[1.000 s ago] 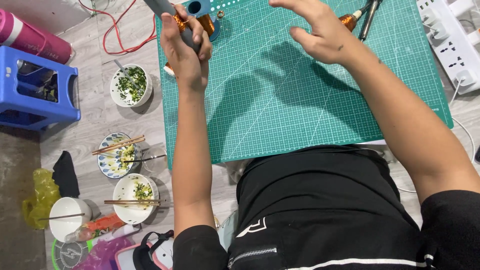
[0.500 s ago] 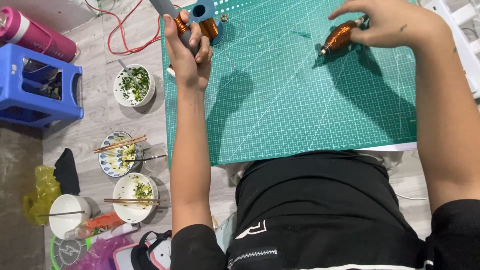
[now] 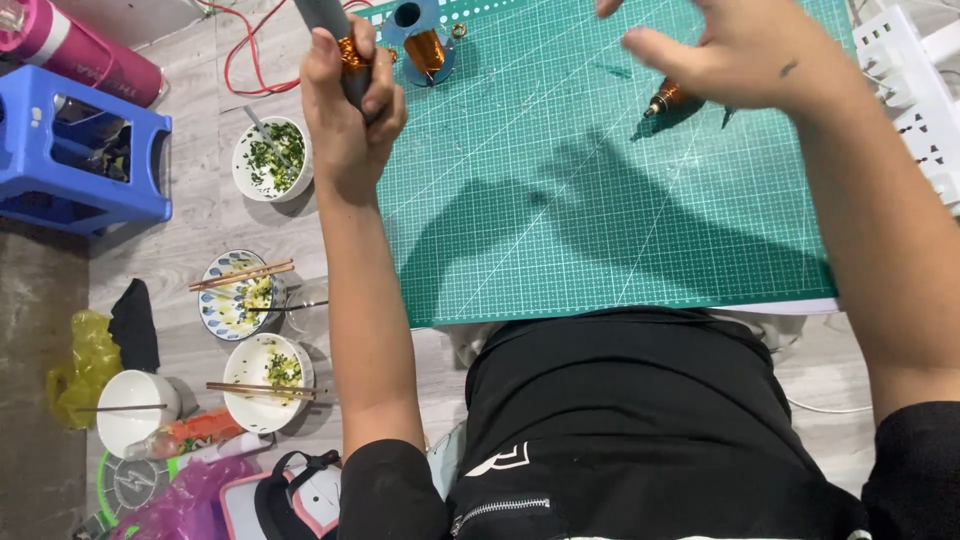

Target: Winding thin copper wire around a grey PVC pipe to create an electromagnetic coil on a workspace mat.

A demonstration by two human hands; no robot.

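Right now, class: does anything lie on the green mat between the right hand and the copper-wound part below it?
Nothing visible does. The right hand hovers just above the copper-wound part on the green mat, with only bare mat around it.

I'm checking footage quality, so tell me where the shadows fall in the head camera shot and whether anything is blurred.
Head view: hard light throws dark, sharp-edged shadows of both arms across the green cutting mat. The right hand is slightly motion-blurred at the fingers; the left hand, gripping a grey handle with copper wire, looks sharper. The floor bowls are evenly lit, with no strong glare.
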